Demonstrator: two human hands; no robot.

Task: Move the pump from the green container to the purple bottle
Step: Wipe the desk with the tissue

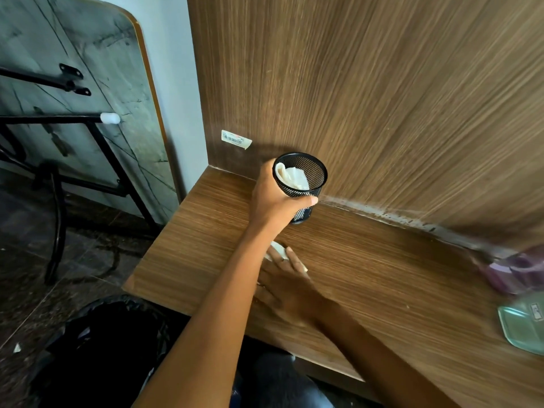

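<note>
The purple bottle stands blurred at the right edge of the wooden desk. The pale green container lies just in front of it, cut off by the frame. No pump can be made out. My left hand is far from both, near the back left corner, gripping a black mesh cup with white tissue inside. My right hand lies under my left forearm, fingers pressed down on a white tissue on the desk.
A wooden back panel rises behind the desk, with a barcode sticker low on it. A black bin with a liner sits on the floor by the desk's left front corner. A folded table leans against the wall at left.
</note>
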